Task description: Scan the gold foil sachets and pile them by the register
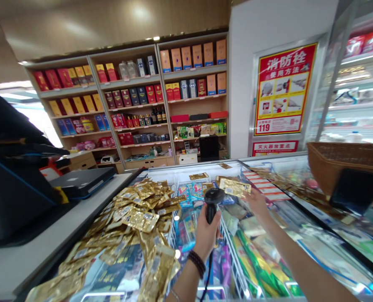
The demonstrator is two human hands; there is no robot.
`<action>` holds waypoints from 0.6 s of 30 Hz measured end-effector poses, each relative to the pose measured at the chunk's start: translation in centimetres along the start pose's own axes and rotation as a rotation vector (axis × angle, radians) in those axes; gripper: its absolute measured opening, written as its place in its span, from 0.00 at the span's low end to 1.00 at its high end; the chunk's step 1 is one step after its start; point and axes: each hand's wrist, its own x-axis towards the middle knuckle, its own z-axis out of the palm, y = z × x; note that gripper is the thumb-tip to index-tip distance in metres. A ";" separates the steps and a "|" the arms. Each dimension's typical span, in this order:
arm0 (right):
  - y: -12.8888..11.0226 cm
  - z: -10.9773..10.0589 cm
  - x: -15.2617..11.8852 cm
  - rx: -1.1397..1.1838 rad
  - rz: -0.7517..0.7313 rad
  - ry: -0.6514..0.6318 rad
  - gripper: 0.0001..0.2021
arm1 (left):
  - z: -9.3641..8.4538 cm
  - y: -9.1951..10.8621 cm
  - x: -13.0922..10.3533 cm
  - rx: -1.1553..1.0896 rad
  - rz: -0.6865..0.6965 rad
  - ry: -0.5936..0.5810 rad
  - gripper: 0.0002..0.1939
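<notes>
The left hand grips a barcode scanner; the right hand holds a gold packet.

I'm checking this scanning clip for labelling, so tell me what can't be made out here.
Head view only:
- Gold packet in the right hand: print too small and blurred.
- Left hand covers the barcode scanner grip; its window faces away.
- Black screen: cut off by the left edge.
- Wicker basket: contents hidden by its wall.
- Freezer goods: blurred by glass glare.

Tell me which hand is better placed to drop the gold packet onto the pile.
Probably right: the right hand holds the gold packet, while the left hand grips the scanner, though the pile lies leftward.
</notes>
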 end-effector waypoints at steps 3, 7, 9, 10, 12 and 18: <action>0.1 0.1 0.0 0.028 0.033 -0.003 0.31 | 0.2 -0.1 -0.6 0.020 0.019 0.018 0.40; 0.4 -0.2 0.1 0.036 0.041 -0.026 0.37 | 0.7 0.3 -1.3 0.041 0.025 0.008 0.37; 0.4 -0.3 0.1 0.024 0.023 -0.037 0.38 | 0.7 0.5 -1.4 0.048 0.024 0.007 0.37; 0.3 -0.4 0.1 0.020 0.017 -0.038 0.38 | 0.7 0.5 -1.4 0.050 0.024 0.007 0.37; 0.2 -0.4 0.1 0.020 0.013 -0.039 0.38 | 0.6 0.6 -1.3 0.057 0.021 0.002 0.37; -0.8 -0.3 -0.4 -0.008 0.014 -0.016 0.34 | 0.4 0.7 -1.2 0.059 0.002 -0.021 0.38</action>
